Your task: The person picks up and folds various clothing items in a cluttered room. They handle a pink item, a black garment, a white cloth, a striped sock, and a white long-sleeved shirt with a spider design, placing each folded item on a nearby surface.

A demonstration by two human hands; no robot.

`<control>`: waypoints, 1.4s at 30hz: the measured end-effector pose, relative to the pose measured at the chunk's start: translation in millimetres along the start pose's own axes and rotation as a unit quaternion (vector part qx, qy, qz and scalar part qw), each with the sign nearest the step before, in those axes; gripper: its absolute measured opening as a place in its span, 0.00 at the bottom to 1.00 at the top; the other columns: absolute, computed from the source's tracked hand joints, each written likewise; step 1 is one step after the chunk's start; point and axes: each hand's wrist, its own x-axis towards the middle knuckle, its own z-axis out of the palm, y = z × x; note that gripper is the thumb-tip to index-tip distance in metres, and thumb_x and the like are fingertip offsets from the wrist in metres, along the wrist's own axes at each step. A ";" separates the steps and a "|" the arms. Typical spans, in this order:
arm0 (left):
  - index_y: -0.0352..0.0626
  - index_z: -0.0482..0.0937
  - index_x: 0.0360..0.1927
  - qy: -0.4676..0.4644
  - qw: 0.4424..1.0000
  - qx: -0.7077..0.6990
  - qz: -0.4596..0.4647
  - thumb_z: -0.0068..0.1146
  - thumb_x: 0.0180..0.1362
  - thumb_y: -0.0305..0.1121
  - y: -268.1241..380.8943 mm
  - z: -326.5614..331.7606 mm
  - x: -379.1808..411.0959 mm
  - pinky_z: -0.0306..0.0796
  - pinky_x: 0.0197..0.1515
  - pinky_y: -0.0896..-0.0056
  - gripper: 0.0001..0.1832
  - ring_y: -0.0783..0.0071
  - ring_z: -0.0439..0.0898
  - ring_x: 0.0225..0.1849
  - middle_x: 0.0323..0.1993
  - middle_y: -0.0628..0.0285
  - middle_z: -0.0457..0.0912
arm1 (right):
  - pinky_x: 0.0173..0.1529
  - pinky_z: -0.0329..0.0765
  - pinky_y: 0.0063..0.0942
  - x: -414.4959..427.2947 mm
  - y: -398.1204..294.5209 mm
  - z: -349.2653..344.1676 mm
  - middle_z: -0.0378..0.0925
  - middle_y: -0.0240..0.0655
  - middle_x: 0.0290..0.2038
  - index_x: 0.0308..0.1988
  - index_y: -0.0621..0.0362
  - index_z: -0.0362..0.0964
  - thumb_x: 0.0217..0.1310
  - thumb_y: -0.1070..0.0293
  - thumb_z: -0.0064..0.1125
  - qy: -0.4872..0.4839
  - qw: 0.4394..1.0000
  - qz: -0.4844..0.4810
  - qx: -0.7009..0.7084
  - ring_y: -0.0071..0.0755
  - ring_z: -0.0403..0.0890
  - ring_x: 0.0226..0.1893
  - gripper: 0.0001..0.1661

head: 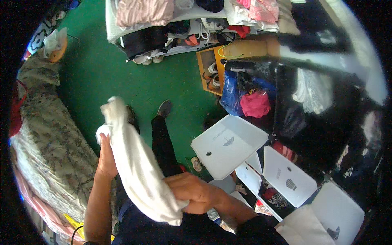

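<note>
A white cloth garment, loosely bunched into a long shape, hangs between my two hands in front of my body. My left hand grips its upper end, thumb pointing up along the fabric. Lower down, my right hand holds the other end near my waist, fingers partly behind the cloth. The top tip of the garment is blurred. What kind of garment it is, I cannot tell.
To the right stands a cube storage cabinet with white panel doors, some swung open on clothes. A bed with a patterned cover runs along the left. Ahead are a shelf with folded clothes, a wooden box with shoes, and a blue bag.
</note>
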 end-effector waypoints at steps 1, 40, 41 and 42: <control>0.42 0.64 0.72 0.027 0.989 -0.144 -0.015 0.31 0.68 0.74 -4.3 -2.2 -10.4 0.70 0.67 0.53 0.47 0.57 0.77 0.61 0.63 0.52 0.76 | 0.45 0.76 0.49 4.6 -6.6 7.7 0.77 0.47 0.40 0.39 0.64 0.73 0.44 0.76 0.61 -0.039 0.999 -0.004 0.006 0.61 0.79 0.42 0.17; 0.37 0.70 0.61 0.001 0.848 -0.280 0.449 0.51 0.60 0.23 37.8 -149.8 -293.2 0.69 0.68 0.49 0.23 0.57 0.77 0.62 0.58 0.55 0.78 | 0.65 0.71 0.40 11.1 -88.7 147.4 0.76 0.44 0.55 0.60 0.64 0.67 0.65 0.74 0.48 0.449 0.882 -0.119 0.078 0.41 0.77 0.57 0.23; 0.38 0.70 0.61 -0.010 0.846 -0.278 0.454 0.51 0.61 0.23 37.2 -154.8 -300.2 0.68 0.68 0.47 0.23 0.57 0.76 0.63 0.59 0.54 0.77 | 0.66 0.71 0.40 10.1 -93.1 153.1 0.76 0.44 0.55 0.60 0.64 0.67 0.65 0.74 0.48 0.447 0.881 -0.128 0.084 0.41 0.77 0.57 0.23; 0.38 0.69 0.62 -0.010 0.850 -0.295 0.436 0.52 0.62 0.24 34.4 -161.7 -304.0 0.67 0.68 0.46 0.23 0.56 0.76 0.63 0.59 0.54 0.77 | 0.66 0.70 0.40 10.7 -100.4 161.4 0.76 0.44 0.55 0.60 0.64 0.66 0.65 0.74 0.48 0.444 0.882 -0.134 0.087 0.41 0.76 0.58 0.24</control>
